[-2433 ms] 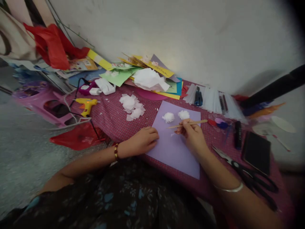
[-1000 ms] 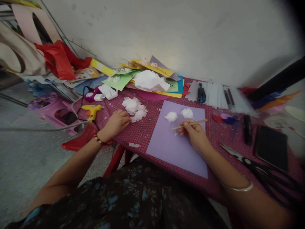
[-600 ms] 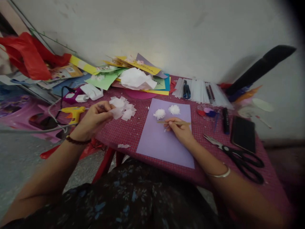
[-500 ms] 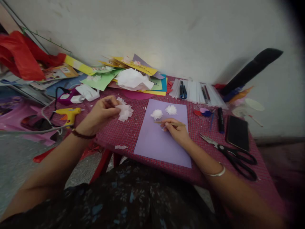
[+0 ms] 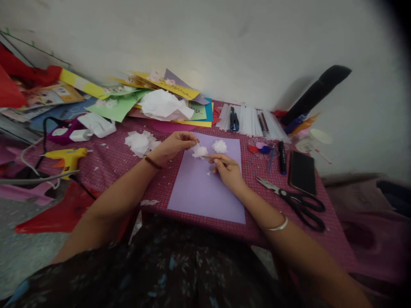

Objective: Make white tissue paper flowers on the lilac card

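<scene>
A purple paper sheet (image 5: 205,192) lies on the red checked tablecloth (image 5: 122,160). Two white tissue puffs sit near its far edge, one on the left (image 5: 200,151) and one on the right (image 5: 220,146). My left hand (image 5: 175,143) is pinched at the sheet's upper left corner, its fingertips next to the left puff; a small piece of white tissue seems to be in the pinch. My right hand (image 5: 226,169) grips a thin wooden stick (image 5: 210,157) whose tip points left, just below the left puff.
A pile of white tissue squares (image 5: 139,142) lies left of the sheet. A yellow glue gun (image 5: 66,156) sits at the table's left edge. Black scissors (image 5: 295,201), a dark phone (image 5: 302,172), markers (image 5: 281,150) and coloured paper stacks (image 5: 167,96) surround the sheet.
My left hand went to the tissue pile, lifted a piece, and carried it right to the purple sheet beside the left puff. My right hand stayed on the sheet with the stick.
</scene>
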{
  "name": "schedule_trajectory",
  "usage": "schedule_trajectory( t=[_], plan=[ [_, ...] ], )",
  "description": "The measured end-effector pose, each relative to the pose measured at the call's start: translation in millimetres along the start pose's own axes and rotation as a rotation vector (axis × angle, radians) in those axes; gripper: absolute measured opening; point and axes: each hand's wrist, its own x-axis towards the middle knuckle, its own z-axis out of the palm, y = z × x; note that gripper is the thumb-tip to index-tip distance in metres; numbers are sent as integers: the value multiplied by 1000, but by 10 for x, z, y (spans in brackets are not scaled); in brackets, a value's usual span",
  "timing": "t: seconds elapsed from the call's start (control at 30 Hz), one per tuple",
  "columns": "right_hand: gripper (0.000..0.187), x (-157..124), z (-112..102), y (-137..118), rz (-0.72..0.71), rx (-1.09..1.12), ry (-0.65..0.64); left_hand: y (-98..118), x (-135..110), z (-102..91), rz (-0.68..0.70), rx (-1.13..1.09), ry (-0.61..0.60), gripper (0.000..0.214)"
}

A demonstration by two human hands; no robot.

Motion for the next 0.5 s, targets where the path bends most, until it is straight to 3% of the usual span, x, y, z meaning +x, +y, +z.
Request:
schedule_trajectory(
  t=[0.2, 0.27, 0.4, 0.5],
  plan=[
    [30, 21, -27, -20, 21, 6, -5, -71, -105, -84, -55, 263, -263, 27],
    [30, 27, -30, -24, 20, 12, -6, -86, -123, -23, -24, 354, -237, 25],
    [31, 10, -24, -39, 53, 64, 32, -113, -126, 124, 52, 524, -58, 11],
    [31, -24, -20, -67, 49, 123, 86, -122, -117, 168, 79, 579, -33, 5]
  ],
)
